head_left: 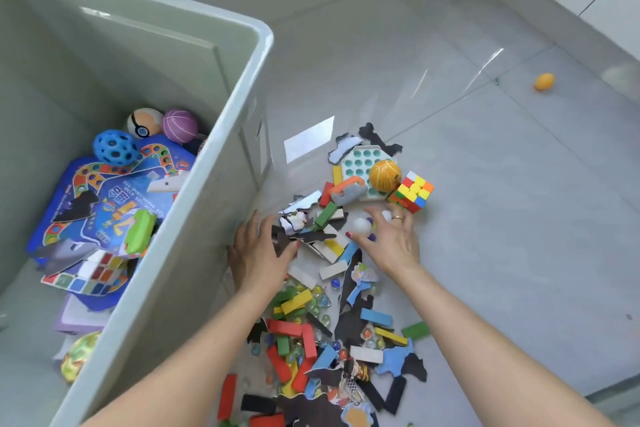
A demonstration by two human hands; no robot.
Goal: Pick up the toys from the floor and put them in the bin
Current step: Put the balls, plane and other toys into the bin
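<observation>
Both hands reached into scattered toys on the grey tiled floor (485, 184): the left hand (258, 253) spread flat on dark puzzle pieces (304, 236), the right hand (391, 239) curling round a white ball (361, 226). Beside them stood the pale green plastic bin (221, 163), already part-filled.

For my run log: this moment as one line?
left hand: on puzzle pieces | right hand: gripping white ball | bin: partly filled

The floor (485, 184) is of pale grey glossy tiles. On it stands a large grey-green bin (221, 163), at the left. Just beside the bin lies a heap of toys (332, 333): coloured wooden blocks, flat cardboard pieces, glass marbles. At its far end are a puzzle cube (412, 191), an orange ball (384, 175) and a teal tray with round holes (363, 158). Well apart, far right, lies a small orange thing (544, 81), perhaps a ball.
</observation>
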